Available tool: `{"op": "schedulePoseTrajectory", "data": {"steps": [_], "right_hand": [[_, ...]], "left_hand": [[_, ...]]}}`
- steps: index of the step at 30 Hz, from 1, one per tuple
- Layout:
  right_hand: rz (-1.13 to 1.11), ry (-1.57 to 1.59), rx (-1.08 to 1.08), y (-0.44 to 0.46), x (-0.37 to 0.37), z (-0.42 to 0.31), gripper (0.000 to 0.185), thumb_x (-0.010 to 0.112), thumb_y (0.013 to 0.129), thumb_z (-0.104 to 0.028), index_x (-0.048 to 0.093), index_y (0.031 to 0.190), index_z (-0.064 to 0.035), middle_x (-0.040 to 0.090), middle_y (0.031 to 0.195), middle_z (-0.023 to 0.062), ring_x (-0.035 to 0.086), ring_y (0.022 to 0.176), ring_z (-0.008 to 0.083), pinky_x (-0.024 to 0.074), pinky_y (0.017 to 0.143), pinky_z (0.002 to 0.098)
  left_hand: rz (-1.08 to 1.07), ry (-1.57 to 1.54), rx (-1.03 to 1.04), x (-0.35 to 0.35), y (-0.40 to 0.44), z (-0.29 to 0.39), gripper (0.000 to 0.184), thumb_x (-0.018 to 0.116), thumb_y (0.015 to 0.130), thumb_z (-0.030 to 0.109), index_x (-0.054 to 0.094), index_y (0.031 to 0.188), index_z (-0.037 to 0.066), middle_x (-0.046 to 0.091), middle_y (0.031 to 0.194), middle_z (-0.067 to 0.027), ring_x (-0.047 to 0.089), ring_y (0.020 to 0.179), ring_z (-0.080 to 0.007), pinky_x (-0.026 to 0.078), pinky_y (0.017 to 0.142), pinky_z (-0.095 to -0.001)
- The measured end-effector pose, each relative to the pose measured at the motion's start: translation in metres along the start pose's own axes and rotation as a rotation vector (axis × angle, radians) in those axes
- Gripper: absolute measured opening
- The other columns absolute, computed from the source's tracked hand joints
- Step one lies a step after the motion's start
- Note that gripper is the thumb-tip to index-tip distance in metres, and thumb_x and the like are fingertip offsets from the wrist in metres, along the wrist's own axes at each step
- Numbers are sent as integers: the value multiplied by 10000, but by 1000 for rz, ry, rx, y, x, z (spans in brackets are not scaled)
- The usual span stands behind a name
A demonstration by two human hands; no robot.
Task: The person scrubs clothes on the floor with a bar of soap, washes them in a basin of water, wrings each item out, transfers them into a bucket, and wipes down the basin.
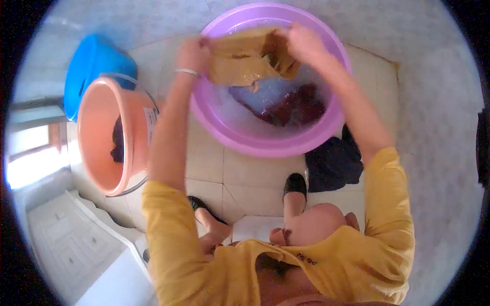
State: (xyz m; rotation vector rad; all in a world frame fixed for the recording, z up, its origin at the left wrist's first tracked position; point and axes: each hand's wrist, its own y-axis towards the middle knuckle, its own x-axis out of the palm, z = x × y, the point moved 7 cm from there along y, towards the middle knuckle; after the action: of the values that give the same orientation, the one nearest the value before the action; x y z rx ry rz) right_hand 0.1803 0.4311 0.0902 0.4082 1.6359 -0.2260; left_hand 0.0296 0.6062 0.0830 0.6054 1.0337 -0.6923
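A wet tan cloth [235, 58], perhaps a garment, is stretched between my two hands above a purple basin [245, 145]. My left hand [195, 53], with a pale band at the wrist, is closed on the cloth's left end. My right hand [304, 45] grips its right end, where the fabric folds and shows a darker brown inside. Below the cloth, the basin holds cloudy, sudsy water. A dark red cloth [301, 107] lies partly in that water.
An orange bucket [138, 122] with a dark item inside stands left of the basin, in front of a blue bucket [81, 69]. Dark cloth [334, 163] lies on the tiles by the basin's lower right. My feet are below the basin. A white carved panel [76, 250] is at lower left.
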Motion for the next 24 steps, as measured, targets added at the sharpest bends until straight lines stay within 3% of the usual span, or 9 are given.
{"op": "schedulePoseTrajectory", "data": {"steps": [1, 4, 9, 11, 17, 19, 21, 23, 24], "right_hand": [[-109, 55, 70, 2, 36, 4, 294, 423, 792, -138, 550, 1047, -216, 495, 959, 178, 537, 875, 340, 456, 721, 426], [-19, 239, 341, 4, 102, 4, 330, 483, 751, -155, 513, 1076, -204, 462, 918, 184, 529, 830, 359, 454, 709, 422], [38, 420, 466, -12, 203, -8, 315, 484, 759, -204, 514, 1067, -141, 458, 1008, 187, 525, 861, 354, 438, 747, 432], [83, 629, 460, -11, 224, -3, 328, 479, 760, -225, 519, 1059, -96, 452, 1064, 192, 509, 915, 353, 423, 778, 438], [-337, 410, 242, 0, 213, 4, 342, 498, 743, -212, 507, 1069, -111, 452, 1090, 174, 454, 986, 375, 405, 810, 437], [-479, 266, 233, 11, 193, 10, 348, 504, 738, -208, 503, 1073, -116, 451, 1098, 168, 436, 1010, 383, 399, 821, 437], [-136, 376, 132, 14, 115, 0, 463, 583, 675, -229, 479, 1096, -65, 385, 1177, 201, 383, 1071, 390, 378, 856, 427], [214, 571, -33, 14, 87, 4, 630, 687, 583, -317, 462, 1096, -29, 336, 1220, 235, 349, 1113, 370, 331, 905, 438], [216, 573, -42, 13, 78, -3, 630, 687, 583, -317, 462, 1096, -29, 336, 1220, 235, 349, 1113, 370, 331, 905, 438]], "left_hand": [[-58, 184, -30, 33, -8, -3, 241, 461, 746, 119, 618, 929, 102, 611, 866, -131, 586, 810, -273, 451, 733, -372], [-61, 113, -99, 98, -36, -5, 252, 470, 739, 143, 612, 944, 106, 584, 916, -179, 569, 845, -308, 446, 751, -401], [-179, 171, -284, 186, -52, -13, 317, 454, 752, 150, 524, 1058, 107, 522, 1061, -154, 543, 879, -342, 436, 756, -418], [-144, -163, -506, 225, -44, -46, 269, 457, 755, 144, 552, 997, 74, 543, 1018, -160, 541, 901, -325, 431, 762, -417], [-388, 214, -227, 134, -17, -6, 257, 489, 745, 180, 604, 934, 51, 558, 972, -195, 554, 867, -328, 436, 764, -408], [-206, 171, -46, 104, 6, -8, 270, 473, 749, 212, 609, 927, 60, 567, 934, -202, 555, 849, -337, 432, 763, -401], [11, 193, 162, 49, 20, 19, 184, 463, 750, 126, 599, 843, 45, 577, 917, -162, 538, 879, -314, 408, 795, -398], [194, -77, 196, -16, 22, 54, 201, 457, 746, 112, 601, 869, 45, 583, 862, -172, 551, 788, -339, 437, 723, -402], [164, -7, 186, -42, 25, 73, 239, 468, 744, 124, 585, 943, 65, 582, 887, -165, 563, 789, -323, 453, 686, -378]]}}
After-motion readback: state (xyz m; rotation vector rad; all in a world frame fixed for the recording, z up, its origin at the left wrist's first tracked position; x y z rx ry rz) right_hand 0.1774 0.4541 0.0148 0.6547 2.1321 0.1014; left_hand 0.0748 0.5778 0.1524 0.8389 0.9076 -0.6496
